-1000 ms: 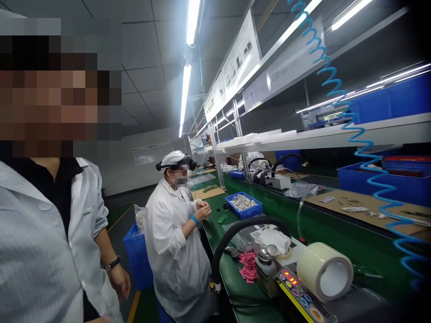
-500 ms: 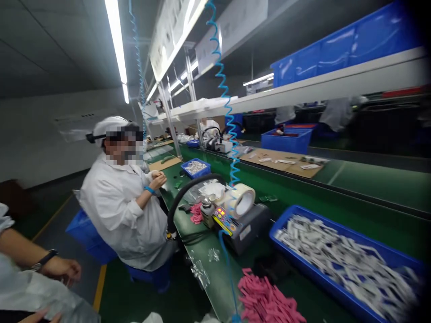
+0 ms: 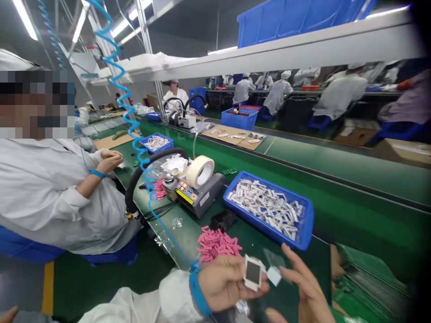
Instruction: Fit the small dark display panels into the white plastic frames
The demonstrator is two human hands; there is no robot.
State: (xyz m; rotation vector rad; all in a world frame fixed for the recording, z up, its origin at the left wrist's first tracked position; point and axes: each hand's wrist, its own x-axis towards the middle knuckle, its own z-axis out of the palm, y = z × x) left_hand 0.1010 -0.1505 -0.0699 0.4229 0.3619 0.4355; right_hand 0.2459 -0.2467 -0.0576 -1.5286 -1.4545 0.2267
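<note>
My left hand (image 3: 224, 280), with a blue wrist strap (image 3: 198, 291), grips a small white-framed display module (image 3: 252, 272) between thumb and fingers, its dark square face turned up. Close by on the right, my right hand (image 3: 308, 287) has its fingers spread. A small white square piece (image 3: 274, 275) with clear film lies by its fingertips; whether they touch it I cannot tell. Just beyond my left hand is a heap of pink strips (image 3: 217, 244). Behind that, a blue tray (image 3: 310, 224) holds many white plastic pieces.
A grey tape dispenser (image 3: 202, 197) carries a cream tape roll (image 3: 200, 172). A blue coiled hose (image 3: 123, 94) hangs over the bench. At left sits a co-worker (image 3: 77, 197) in a white coat. Green circuit boards (image 3: 373, 287) are stacked at right.
The view has swung right and down toward the bench. Both my hands are now in sight, the left with the display module. The co-worker and blue tray appear further left.
</note>
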